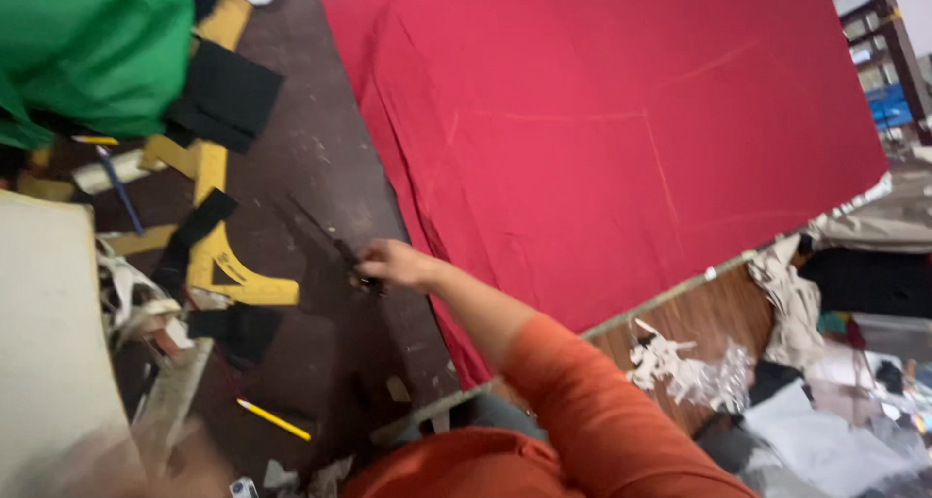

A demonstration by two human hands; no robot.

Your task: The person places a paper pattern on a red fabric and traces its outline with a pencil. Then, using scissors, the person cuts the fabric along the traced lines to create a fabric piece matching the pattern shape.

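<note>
My right hand (396, 263), in an orange sleeve, reaches across a dark worktable (330, 139) and closes on the handles of black scissors (328, 236). Their blades point away from me, over the bare tabletop. Just right of the hand lies a large red cloth (621, 129) with faint chalk lines, its edge hanging near the table's front edge. My left hand cannot be made out; only a blurred tan shape (107, 459) fills the bottom left corner.
Yellow tailor's curve rulers (218, 265) and black fabric pieces (228, 95) lie left of the scissors. A green cloth (97, 42) sits top left, with a blue pen (118, 187) below it. A yellow pencil (274, 419) lies near me. Fabric scraps (680, 367) litter the floor.
</note>
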